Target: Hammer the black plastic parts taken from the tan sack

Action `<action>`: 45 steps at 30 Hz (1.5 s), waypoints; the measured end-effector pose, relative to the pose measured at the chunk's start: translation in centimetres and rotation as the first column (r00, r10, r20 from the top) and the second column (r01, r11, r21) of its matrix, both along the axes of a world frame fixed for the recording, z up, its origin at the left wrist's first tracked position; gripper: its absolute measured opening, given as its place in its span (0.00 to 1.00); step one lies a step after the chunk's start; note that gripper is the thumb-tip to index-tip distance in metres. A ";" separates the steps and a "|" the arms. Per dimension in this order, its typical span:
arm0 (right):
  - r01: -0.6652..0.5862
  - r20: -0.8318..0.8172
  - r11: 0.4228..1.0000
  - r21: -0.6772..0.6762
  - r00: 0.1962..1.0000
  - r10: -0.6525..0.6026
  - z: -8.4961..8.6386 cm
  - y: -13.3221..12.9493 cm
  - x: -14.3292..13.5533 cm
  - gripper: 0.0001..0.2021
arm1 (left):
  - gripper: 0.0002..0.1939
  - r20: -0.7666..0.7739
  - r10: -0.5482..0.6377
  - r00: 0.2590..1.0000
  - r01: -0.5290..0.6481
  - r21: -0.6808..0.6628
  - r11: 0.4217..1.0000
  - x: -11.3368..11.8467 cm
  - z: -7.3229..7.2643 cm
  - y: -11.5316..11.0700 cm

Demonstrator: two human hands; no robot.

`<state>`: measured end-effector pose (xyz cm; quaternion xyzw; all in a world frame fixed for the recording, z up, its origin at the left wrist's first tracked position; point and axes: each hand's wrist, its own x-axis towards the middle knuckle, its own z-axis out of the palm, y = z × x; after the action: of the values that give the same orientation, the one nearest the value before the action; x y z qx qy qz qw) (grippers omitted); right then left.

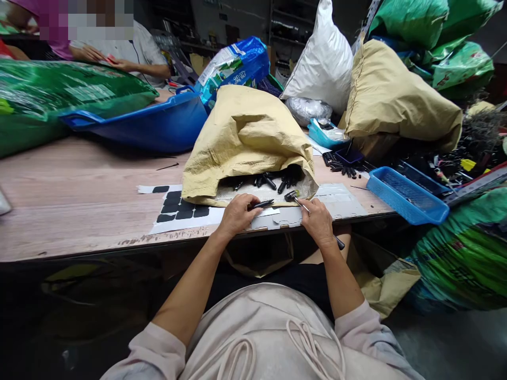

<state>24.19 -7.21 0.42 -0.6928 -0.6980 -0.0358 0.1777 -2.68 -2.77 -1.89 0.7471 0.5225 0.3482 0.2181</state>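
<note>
My left hand (237,214) is closed, pinching a slim black pen-shaped piece (264,203) that points right. A small hammer (304,206) is gripped in my right hand (320,220); it has a dark head, a metal shaft and a black handle end sticking out below the wrist. The hammer head is beside the tip of the black piece, with a small gap between them. Just beyond both hands lies a tan paper sack (253,137), its mouth facing me. Several black pen-shaped pieces (270,182) lie inside that mouth. Under my hands is a flat grey-white cardboard strip (344,203).
White sheets with black rounded squares (174,203) lie left of the sack. A blue basin (158,124) and a green sack (71,95) stand at the left. A blue tray (407,195), loose black pieces (343,166) and fuller sacks (400,100) are at the right. Another person sits opposite.
</note>
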 end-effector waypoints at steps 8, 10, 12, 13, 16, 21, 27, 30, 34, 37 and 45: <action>-0.001 -0.064 1.000 -0.001 0.998 0.001 -0.1 0.4 0.4 0.21 | 0.10 0.047 -0.040 0.998 0.043 -0.066 0.997 -0.3 -0.2 0.5; -0.022 -0.128 0.999 0.047 0.991 0.028 0.0 0.3 0.4 0.21 | 0.11 0.048 -0.049 0.998 0.053 -0.080 0.995 -0.4 -0.2 0.4; -0.093 -0.226 0.989 0.119 0.967 0.118 0.1 -0.1 0.0 0.21 | 0.13 0.062 -0.061 0.996 0.066 -0.084 0.994 -0.4 -0.2 0.4; -0.143 -0.280 0.978 0.154 0.942 0.182 0.2 -0.4 -0.3 0.21 | 0.13 0.071 -0.066 0.995 0.072 -0.082 0.994 -0.4 -0.2 0.3; -0.292 -0.412 0.930 0.222 0.837 0.361 0.5 -1.4 -1.7 0.20 | 0.12 0.090 -0.071 0.993 0.079 -0.084 0.993 -0.4 -0.3 0.3; -0.401 -0.435 0.893 0.204 0.780 0.449 0.7 -2.5 -4.1 0.20 | 0.13 0.113 -0.072 0.991 0.087 -0.127 0.988 -0.3 -0.2 0.4; -0.389 -0.288 0.901 0.190 0.856 0.430 0.1 -2.7 -5.1 0.23 | 0.12 0.128 -0.055 0.990 0.074 -0.152 0.986 0.0 -0.1 0.4; -0.383 -0.185 0.919 0.096 0.900 0.394 0.0 -2.8 -5.4 0.23 | 0.07 0.137 -0.041 0.990 0.063 -0.161 0.985 0.0 -0.2 0.4; -0.357 -0.153 0.931 0.083 0.918 0.366 0.4 -2.9 -5.2 0.23 | 0.09 0.120 -0.043 0.992 0.062 -0.156 0.986 0.1 -0.2 0.4; -0.331 -0.162 0.936 0.119 0.924 0.347 0.8 -3.1 -4.9 0.23 | 0.13 0.115 -0.044 0.992 0.061 -0.148 0.987 0.1 -0.2 0.5; -0.289 -0.163 0.955 0.061 0.941 0.295 0.7 -3.2 -4.3 0.22 | 0.13 0.119 -0.030 0.992 0.049 -0.160 0.986 0.1 -0.2 0.5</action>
<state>19.85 -10.38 1.10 -0.5788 -0.7745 0.0376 0.2524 -2.58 -2.27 -2.11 0.7155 0.5207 0.3431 0.3150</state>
